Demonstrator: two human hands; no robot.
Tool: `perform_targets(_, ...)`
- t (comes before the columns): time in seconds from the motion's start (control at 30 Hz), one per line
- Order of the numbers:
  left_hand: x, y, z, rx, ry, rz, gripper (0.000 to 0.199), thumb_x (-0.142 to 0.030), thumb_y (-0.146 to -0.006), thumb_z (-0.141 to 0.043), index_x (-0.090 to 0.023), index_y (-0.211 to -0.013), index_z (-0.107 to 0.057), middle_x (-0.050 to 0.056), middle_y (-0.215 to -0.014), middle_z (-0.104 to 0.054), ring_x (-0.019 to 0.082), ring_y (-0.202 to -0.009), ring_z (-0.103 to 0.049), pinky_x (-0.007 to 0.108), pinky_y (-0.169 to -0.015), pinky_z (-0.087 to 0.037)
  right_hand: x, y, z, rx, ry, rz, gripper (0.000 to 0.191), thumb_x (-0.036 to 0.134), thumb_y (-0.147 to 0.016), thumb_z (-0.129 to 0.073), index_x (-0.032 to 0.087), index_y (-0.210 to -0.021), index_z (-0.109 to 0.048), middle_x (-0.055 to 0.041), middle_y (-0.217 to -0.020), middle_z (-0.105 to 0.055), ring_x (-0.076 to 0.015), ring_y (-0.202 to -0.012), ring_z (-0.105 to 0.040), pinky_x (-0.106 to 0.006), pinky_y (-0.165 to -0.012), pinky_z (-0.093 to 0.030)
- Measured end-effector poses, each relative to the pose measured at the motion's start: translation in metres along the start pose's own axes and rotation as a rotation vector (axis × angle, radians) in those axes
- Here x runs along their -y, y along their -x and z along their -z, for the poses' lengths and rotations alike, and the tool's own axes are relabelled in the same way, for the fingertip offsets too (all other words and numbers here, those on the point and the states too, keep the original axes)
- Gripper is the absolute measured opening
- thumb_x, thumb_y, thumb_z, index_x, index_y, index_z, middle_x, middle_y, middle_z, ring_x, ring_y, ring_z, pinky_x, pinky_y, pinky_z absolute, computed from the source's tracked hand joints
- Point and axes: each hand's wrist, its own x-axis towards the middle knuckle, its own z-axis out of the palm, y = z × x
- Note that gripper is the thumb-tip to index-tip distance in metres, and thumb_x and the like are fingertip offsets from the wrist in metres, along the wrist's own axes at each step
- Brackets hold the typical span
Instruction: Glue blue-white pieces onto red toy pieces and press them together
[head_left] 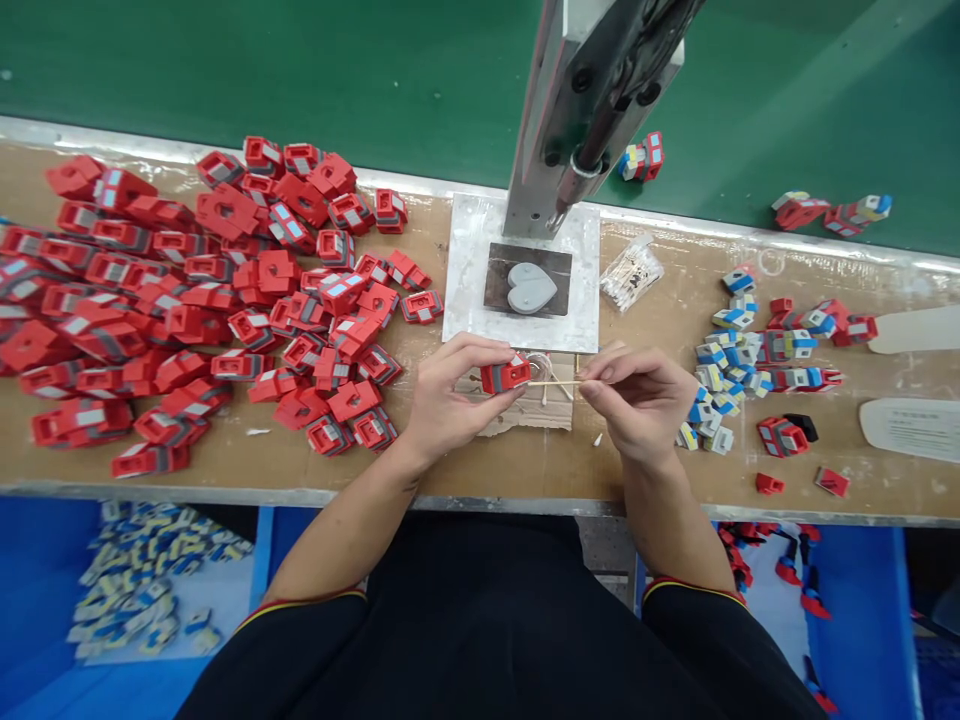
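Note:
My left hand [455,392] is closed on a red plastic toy part [505,374], pinched between thumb and fingers. In my right hand [637,395] is a thin cotton swab [556,383], its tip at the red part's right side; whether it touches I cannot tell. Under the hands lies a torn piece of cardboard [525,415] with another swab [544,393] and a small clear round dish [538,366], partly hidden. Beyond them, a grey heart-shaped block [532,288] sits on the metal base plate [465,265] of a press.
The press column [551,120] rises straight ahead. A large heap of red parts [187,290] covers the left. To the right are a bag of swabs [631,272] and small blue-and-white parts [724,370]. Blue bins [37,600] stand below the table edge. A green surface [300,70] runs behind.

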Motion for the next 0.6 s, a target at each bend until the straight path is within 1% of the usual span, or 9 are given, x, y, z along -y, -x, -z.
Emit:
perform_targets(0.13, 0.0004, 0.0007, -0.0013, -0.008, 0.041, -0.012, 0.024, -0.032, -0.088, -0.091, -0.024, -0.108, -0.079, 0.007, -0.105, -0.083, 0.020, -0.095, -0.080, 0.034, -0.087, -0.065, -0.0008, 0.0018, -0.0078, 0.042, -0.056, -0.027, 0.024, 0.032, -0.089, -0.088, 0.024, -0.078, -0.069, -0.0001, -0.072, -0.078, -0.0154, -0.062, -0.071, -0.029, -0.055, -0.053)
perform_targets(0.37, 0.0005, 0.0016, -0.0009, 0.011, 0.000, 0.018, 0.024, -0.036, -0.088, -0.090, -0.023, -0.105, -0.079, 0.007, -0.104, -0.083, 0.020, -0.094, -0.079, 0.035, -0.086, -0.065, -0.0028, 0.0034, -0.0106, 0.059, -0.075, -0.050, 0.021, 0.031, -0.091, -0.087, 0.024, -0.080, -0.070, -0.0003, -0.075, -0.080, -0.0143, -0.064, -0.071, -0.028, -0.055, -0.051)
perform_targets(0.47, 0.0003, 0.0016, -0.0005, 0.007, -0.008, 0.013, 0.024, -0.035, -0.088, -0.090, -0.024, -0.106, -0.080, 0.007, -0.104, -0.083, 0.020, -0.094, -0.079, 0.035, -0.086, -0.065, -0.0033, 0.0037, -0.0105, 0.061, -0.060, -0.059, 0.022, 0.032, -0.090, -0.087, 0.024, -0.080, -0.070, -0.0002, -0.074, -0.079, -0.0142, -0.063, -0.070, -0.028, -0.055, -0.050)
perform_targets(0.6, 0.0005, 0.0016, 0.0002, 0.003, 0.005, -0.012, 0.026, -0.030, -0.086, -0.092, -0.024, -0.108, -0.080, 0.006, -0.106, -0.083, 0.020, -0.095, -0.079, 0.034, -0.086, -0.066, -0.0042, 0.0031, -0.0076, 0.060, -0.011, -0.060, 0.022, 0.030, -0.089, -0.087, 0.024, -0.078, -0.069, -0.0001, -0.072, -0.078, -0.0144, -0.062, -0.070, -0.028, -0.054, -0.050)
